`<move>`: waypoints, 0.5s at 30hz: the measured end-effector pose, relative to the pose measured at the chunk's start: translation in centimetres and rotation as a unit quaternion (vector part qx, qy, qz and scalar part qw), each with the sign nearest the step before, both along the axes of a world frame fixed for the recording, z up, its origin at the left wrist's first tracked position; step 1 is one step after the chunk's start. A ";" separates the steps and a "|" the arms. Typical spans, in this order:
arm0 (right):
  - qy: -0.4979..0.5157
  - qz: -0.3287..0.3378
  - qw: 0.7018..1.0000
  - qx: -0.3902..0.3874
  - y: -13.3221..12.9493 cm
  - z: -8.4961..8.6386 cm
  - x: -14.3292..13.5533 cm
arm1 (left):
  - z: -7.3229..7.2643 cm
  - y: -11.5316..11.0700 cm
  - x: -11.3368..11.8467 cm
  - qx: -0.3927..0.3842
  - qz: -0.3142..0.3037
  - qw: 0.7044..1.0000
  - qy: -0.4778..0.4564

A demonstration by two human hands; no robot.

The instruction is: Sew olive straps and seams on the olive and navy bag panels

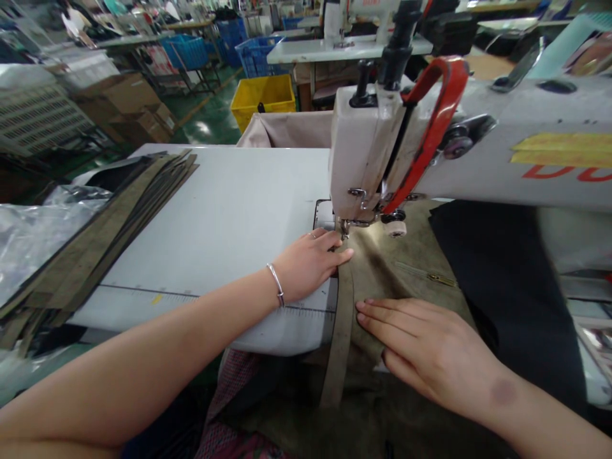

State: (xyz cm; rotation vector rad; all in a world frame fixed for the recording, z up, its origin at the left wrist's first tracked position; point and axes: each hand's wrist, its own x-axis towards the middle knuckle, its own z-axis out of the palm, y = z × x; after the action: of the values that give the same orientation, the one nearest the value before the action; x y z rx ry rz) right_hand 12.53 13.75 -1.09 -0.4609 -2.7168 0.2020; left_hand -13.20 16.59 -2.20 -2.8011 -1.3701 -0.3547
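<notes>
A sewing machine head [358, 146] stands over olive-brown fabric [421, 236] on the white table. Along the fabric's left edge runs a narrow strip [340, 331] of similar cloth, passing up to the presser foot [344, 228]. My left hand [308, 262], with a bracelet at the wrist, rests beside the foot, its fingertips on the strip's upper end, thumb and fingers apart. Lower right, my right hand [425, 344] lies flat on the fabric with fingers extended. A zipper [440, 279] shows on the fabric, and dark cloth [497, 274] lies to its right.
Stacked olive strips [115, 236] lie at the table's left side, by clear plastic [43, 236]. The machine's arm [540, 140] spans the right. Behind the table are a cloth-lined bin [296, 129], a yellow crate [264, 99] and cardboard boxes [124, 105].
</notes>
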 end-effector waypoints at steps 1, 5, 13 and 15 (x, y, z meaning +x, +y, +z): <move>-0.001 0.000 1.000 0.000 0.2 0.0 0.0 | -0.1 0.4 0.0 0.001 0.000 1.000 -0.003; -0.004 -0.006 1.000 0.001 0.8 -0.2 -0.2 | -0.2 1.3 0.2 -0.011 0.015 1.000 -0.010; -0.014 -0.036 0.999 0.007 -0.1 -0.9 0.0 | -0.3 -15.9 -1.2 -0.038 0.250 0.957 -0.139; -0.019 -0.051 0.998 0.024 -0.6 -1.0 0.1 | -2.9 -22.3 -2.4 0.000 0.375 0.916 -0.141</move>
State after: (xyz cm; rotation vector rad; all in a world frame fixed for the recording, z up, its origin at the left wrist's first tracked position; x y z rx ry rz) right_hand 12.61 13.14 -2.11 -0.5931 -2.7206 0.1025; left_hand -15.56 -5.71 -5.10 -2.0284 -2.3348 -0.7271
